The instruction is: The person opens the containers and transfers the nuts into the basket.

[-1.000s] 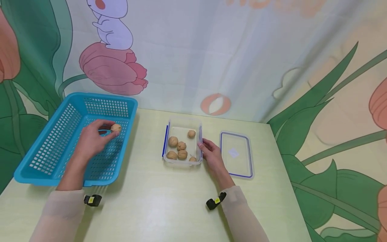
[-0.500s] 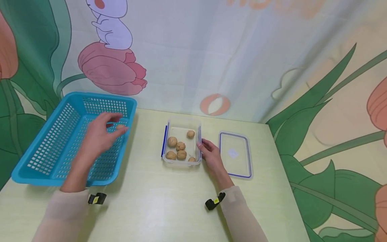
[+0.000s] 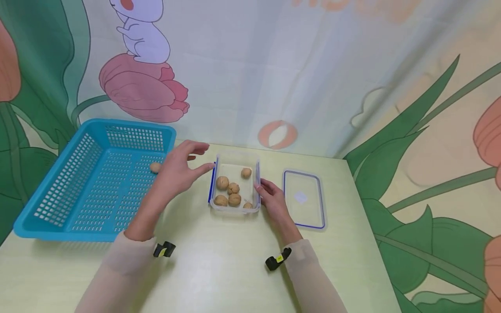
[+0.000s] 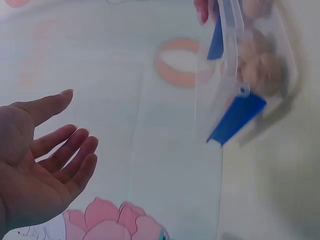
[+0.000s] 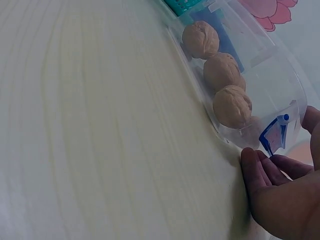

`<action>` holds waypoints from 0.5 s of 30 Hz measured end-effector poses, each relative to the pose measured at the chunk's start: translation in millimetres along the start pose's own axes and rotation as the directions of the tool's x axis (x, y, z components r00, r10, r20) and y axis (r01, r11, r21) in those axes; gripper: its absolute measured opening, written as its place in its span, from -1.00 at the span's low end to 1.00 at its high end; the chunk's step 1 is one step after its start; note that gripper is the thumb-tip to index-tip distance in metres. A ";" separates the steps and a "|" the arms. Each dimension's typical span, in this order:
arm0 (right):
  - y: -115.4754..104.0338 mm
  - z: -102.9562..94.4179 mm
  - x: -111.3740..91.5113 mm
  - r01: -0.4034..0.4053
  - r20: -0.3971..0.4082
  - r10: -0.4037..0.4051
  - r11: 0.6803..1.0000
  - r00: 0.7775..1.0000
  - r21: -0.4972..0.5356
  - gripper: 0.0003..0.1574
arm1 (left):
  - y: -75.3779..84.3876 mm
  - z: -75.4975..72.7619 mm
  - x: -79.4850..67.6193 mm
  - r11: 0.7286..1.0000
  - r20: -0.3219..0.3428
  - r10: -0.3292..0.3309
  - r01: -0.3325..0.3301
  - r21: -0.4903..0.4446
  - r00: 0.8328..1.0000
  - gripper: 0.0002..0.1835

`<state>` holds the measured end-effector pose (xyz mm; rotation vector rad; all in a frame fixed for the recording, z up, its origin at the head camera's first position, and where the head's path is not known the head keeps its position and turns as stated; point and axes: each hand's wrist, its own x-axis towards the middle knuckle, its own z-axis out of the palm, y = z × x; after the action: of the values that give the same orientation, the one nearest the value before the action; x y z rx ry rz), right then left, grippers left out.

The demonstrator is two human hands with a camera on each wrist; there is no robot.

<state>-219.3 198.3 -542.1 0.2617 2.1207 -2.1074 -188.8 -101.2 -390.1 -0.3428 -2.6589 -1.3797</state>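
You are holding your left hand (image 3: 178, 171) spread, thumb and fingers apart with nothing between them; it is hovering between the sky-blue rectangular perforated plastic basket (image 3: 70, 236) and the clear rectangular plastic container (image 3: 235, 210). On the pale yellowish wood-grained desk (image 3: 219, 261), the basket is occupying the left part of the back edge, the container the middle. Your right hand (image 3: 274, 202) is touching the container's right side; whether it is pinching the wall, you cannot tell. 6 round brown walnuts (image 3: 222, 182) are lying loose inside the container; 1 stray walnut (image 3: 155, 167) is lying in the basket near its right wall. The clear rectangular blue-edged lid (image 3: 303, 213) is lying toward the desk's right edge. You are probably risking 2 faults: a low left thumb catching the blue plastic latch (image 3: 212, 184) and tilting the container, or uneven right-hand pressure sliding it and setting walnuts rolling.
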 end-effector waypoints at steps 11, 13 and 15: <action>-1.0 0.6 -1.4 0.008 0.013 -0.007 1.000 1.000 -0.022 -0.32 | 7.8 52.4 25.5 0.992 0.023 0.104 -0.102 -0.078 0.994 -0.41; -1.9 0.3 -1.9 0.025 0.014 -0.024 0.999 1.000 -0.037 -0.33 | 4.8 62.9 31.9 0.987 0.021 0.136 -0.134 -0.094 0.990 -0.42; -2.7 -0.2 -2.1 0.039 0.016 -0.039 0.998 0.999 -0.046 -0.33 | 0.5 73.1 38.0 0.983 0.018 0.156 -0.153 -0.097 0.988 -0.41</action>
<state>-217.9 198.4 -538.9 0.2000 2.1804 -2.0709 -225.9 -35.7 -423.5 -0.5683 -2.5295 -1.4657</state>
